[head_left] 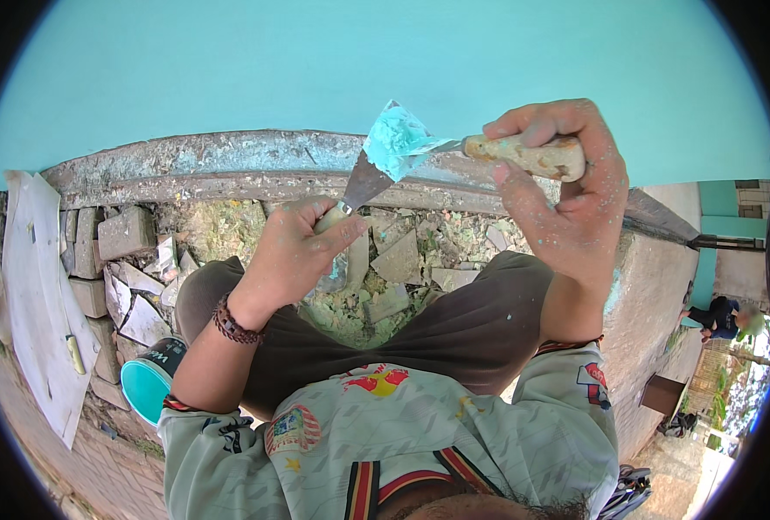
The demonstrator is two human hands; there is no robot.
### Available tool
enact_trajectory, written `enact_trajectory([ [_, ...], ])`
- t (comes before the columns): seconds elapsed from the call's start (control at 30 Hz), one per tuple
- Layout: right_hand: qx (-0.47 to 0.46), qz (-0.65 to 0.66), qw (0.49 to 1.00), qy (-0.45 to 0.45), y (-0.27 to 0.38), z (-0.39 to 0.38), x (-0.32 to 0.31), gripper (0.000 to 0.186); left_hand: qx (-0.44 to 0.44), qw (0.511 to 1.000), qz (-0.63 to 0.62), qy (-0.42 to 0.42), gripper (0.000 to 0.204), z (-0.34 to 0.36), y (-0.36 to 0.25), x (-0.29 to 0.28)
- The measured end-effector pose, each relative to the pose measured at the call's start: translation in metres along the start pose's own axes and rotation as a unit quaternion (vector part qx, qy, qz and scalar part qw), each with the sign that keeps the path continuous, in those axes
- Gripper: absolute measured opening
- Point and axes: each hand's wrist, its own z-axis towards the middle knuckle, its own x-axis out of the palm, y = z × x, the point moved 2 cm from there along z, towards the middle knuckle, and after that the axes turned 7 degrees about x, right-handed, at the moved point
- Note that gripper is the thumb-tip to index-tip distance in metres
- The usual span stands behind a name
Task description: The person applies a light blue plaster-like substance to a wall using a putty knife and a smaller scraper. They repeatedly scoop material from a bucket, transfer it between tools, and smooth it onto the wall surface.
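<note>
A person (385, 433) is squatting right up by a turquoise wall (229, 78). The left hand (298, 243) is gripping a putty knife (368, 180), whose blade is pointing toward the wall and carrying a lump of turquoise paste (395, 143). The right hand (571, 195) is holding a scraper (528, 158) by its worn, pale handle, and its blade is touching that paste. Broken rubble (398, 260) is lying beneath the hands, and an open bucket (145, 392) is sitting near the left forearm.
</note>
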Motion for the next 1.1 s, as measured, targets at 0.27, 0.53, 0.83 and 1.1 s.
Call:
enact_trajectory([
  [0.27,0.005,0.059,0.997,-0.045,-0.005,-0.001,-0.002,0.026,-0.007,1.0,0.005,0.014,0.032,0.001,-0.004,0.006],
  [0.53,-0.029,0.099,0.993,-0.058,-0.008,-0.002,-0.009,0.024,-0.032,0.999,-0.014,0.022,0.031,-0.003,-0.008,0.009],
  [0.83,-0.051,0.066,0.996,-0.023,-0.003,-0.008,-0.026,0.031,-0.012,0.999,0.01,0.039,0.03,-0.005,-0.013,0.013],
  [1.1,-0.063,0.091,0.993,-0.051,-0.005,-0.005,-0.026,0.028,0.034,0.999,0.025,0.029,0.028,-0.006,-0.007,0.018],
])
